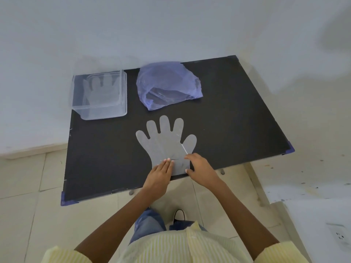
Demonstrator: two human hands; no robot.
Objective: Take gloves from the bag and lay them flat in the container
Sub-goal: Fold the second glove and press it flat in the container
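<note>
The left hand (pixel 159 174) is being held flat, fingers straight and together, and is being pressed on the left part of the cuff (pixel 178 166) of a clear glove (pixel 165 143). The right hand (pixel 199 171) is being arched over the right edge of the same cuff, index fingertip and thumb tip spread and both touching the film. Whether the film is being pinched there cannot be told. The two hands are being kept just beside each other, not touching.

The glove is being spread flat on the dark worktop (pixel 228 120), its cuff at the near edge and its fingers fanned towards the far side. A bright crease (pixel 184 149) is showing on the right, at the base of the glove's thumb.

The step in hand is judged to be smoothing before transfer. Light, even pressure is being called for, since thin film of this kind is likely to cling and fold. The crease is best being worked outwards while the cuff is being held down. For the lift, support at both cuff corners is being advised, so that the film is not being doubled over.

The clear container (pixel 123 95) is being kept at the far left, with a second glove (pixel 100 92) lying flat inside it. The blue bag (pixel 167 84) is standing just right of it, apart from it.
</note>
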